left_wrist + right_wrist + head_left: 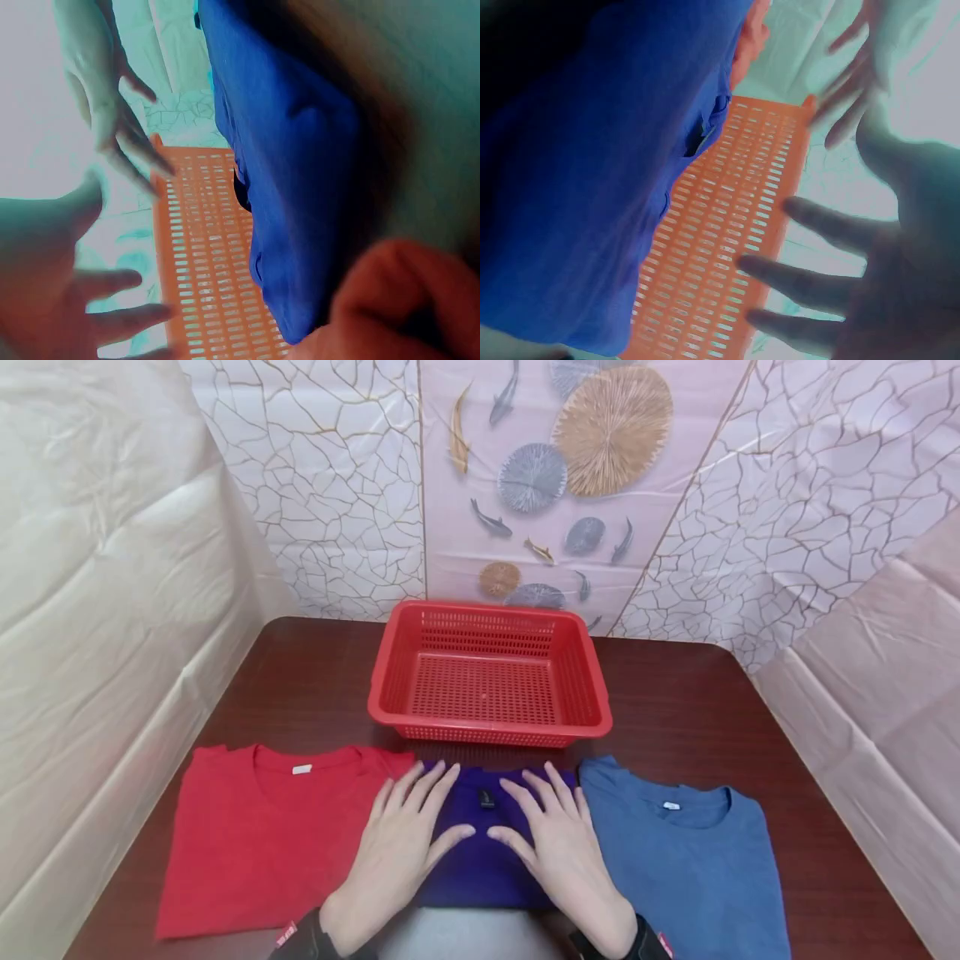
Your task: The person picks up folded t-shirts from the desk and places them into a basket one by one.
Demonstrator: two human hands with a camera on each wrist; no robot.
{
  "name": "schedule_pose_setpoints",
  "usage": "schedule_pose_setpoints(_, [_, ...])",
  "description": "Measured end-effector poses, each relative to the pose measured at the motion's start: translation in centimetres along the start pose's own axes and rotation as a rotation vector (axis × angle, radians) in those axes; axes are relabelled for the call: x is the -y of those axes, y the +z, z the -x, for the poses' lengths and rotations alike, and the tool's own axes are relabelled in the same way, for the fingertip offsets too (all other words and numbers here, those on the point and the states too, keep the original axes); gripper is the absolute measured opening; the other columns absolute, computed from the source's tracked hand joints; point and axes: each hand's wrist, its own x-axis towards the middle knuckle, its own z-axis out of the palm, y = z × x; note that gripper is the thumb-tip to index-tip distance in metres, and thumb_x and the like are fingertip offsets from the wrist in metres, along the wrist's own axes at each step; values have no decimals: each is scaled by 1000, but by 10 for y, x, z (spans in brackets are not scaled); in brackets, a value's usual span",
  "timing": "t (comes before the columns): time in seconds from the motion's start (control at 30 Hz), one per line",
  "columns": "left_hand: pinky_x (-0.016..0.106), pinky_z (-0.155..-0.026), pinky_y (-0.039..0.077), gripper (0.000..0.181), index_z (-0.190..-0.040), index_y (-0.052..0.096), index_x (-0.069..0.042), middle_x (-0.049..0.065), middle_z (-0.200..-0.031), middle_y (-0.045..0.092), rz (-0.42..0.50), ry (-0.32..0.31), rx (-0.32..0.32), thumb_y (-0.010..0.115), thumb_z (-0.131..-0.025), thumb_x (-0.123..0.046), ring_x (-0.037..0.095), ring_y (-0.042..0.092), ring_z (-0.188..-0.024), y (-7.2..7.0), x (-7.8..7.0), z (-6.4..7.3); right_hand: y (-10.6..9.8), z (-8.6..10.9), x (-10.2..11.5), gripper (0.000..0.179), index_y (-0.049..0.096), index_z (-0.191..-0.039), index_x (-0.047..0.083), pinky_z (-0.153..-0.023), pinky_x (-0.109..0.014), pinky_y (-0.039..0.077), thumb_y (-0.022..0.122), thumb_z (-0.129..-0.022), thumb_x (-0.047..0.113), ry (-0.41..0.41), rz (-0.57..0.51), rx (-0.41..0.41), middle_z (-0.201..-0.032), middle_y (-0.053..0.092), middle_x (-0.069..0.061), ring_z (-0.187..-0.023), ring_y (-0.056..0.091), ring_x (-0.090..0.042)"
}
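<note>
A folded purple-blue shirt [480, 868] with a dark neck label lies at the front middle of the table. Over its left side is my left hand [401, 831], fingers spread and straight; over its right side my right hand [562, 839] is spread the same way. Both wrist views show a gap between the fingers and the blue cloth [285, 165], and neither hand holds anything. To the left a folded red T-shirt [262, 843] lies flat, and a folded blue-grey T-shirt [690, 868] lies to the right.
Behind the shirts stands a red plastic basket [491, 731] with perforated walls and nothing inside. The dark wooden table [315, 693] is bordered by patterned sheeting [345, 485] at the back and pale draped sheets [112, 610] along the sides.
</note>
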Motion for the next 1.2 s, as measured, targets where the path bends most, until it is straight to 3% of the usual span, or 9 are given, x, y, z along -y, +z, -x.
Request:
schedule_pose_setpoints(0.07, [35, -67, 53, 35, -109, 65, -23, -4, -98, 69, 18, -39, -31, 59, -85, -47, 17, 61, -88, -2, -1, -1, -2, 0, -2, 34, 66, -101, 22, -76, -43, 52, 60, -83, 50, 30, -18, -41, -96, 67, 1, -97, 57, -19])
schedule_pose_setpoints(0.13, [28, -40, 42, 16, -85, 66, -24, -10, -70, 64, 25, -88, -43, 61, -85, -39, 12, 55, -55, -5, -1, -1, -4, 2, -6, 20, 64, -81, 25, -52, -32, 48, 62, -84, 45, 87, -40, -52, -71, 61, 10, -66, 55, -10])
schedule_pose_setpoints(0.2, [25, -32, 30, 15, -72, 61, -25, -13, -54, 54, 19, -143, -20, 62, -84, -33, 10, 42, -40, -7, 2, -1, -7, 7, -12, 23, 57, -69, 27, -38, -28, 36, 61, -85, 44, 165, -38, -32, -56, 51, 15, -47, 43, -6])
schedule_pose_setpoints(0.3, [26, -32, 27, 18, -67, 58, -23, -10, -47, 45, 3, -218, 45, 62, -83, -29, 11, 33, -36, -8, 10, 0, -10, 15, -28, 30, 50, -63, 28, -34, -29, 28, 58, -86, 45, 261, -12, 13, -48, 42, 12, -40, 37, -8])
schedule_pose_setpoints(0.4, [28, -33, 29, 19, -67, 58, -20, -7, -45, 40, 15, -280, 112, 62, -83, -28, 13, 33, -38, -6, 20, 2, -12, 23, -48, 35, 48, -61, 25, -32, -30, 27, 56, -87, 46, 318, 26, 53, -46, 39, 8, -38, 35, -12])
schedule_pose_setpoints(0.6, [24, -38, 35, 17, -72, 66, -17, -12, -49, 51, 215, -306, 284, 61, -86, -25, 2, 41, -39, 1, 36, 2, -9, 26, -81, 26, 59, -71, 18, -32, -30, 28, 59, -87, 39, 372, 15, 178, -45, 40, 5, -37, 35, -12])
schedule_pose_setpoints(0.73, [22, -41, 40, 24, -68, 65, -16, -10, -52, 59, 348, -344, 389, 58, -89, -27, -2, 48, -40, 6, 42, -1, 0, 22, -90, 26, 66, -80, 18, -36, -27, 29, 59, -87, 41, 400, -117, 296, -46, 42, 6, -38, 37, -11])
schedule_pose_setpoints(1.03, [26, -48, 48, 29, -95, 66, -2, -5, -52, 61, 431, -423, 388, 60, -87, -30, 2, 52, -42, 13, 41, -9, 10, 12, -94, 44, 56, -68, 12, -34, -32, 43, 54, -87, 51, 457, -506, 482, -49, 52, 0, -35, 48, -18])
schedule_pose_setpoints(1.2, [30, -56, 47, 25, -79, 62, -10, -5, -54, 63, 481, -440, 432, 61, -86, -34, 4, 55, -42, 20, 42, -13, 13, 9, -93, 42, 55, -71, 7, -43, -32, 50, 57, -86, 46, 451, -641, 526, -52, 57, -1, -45, 55, -19])
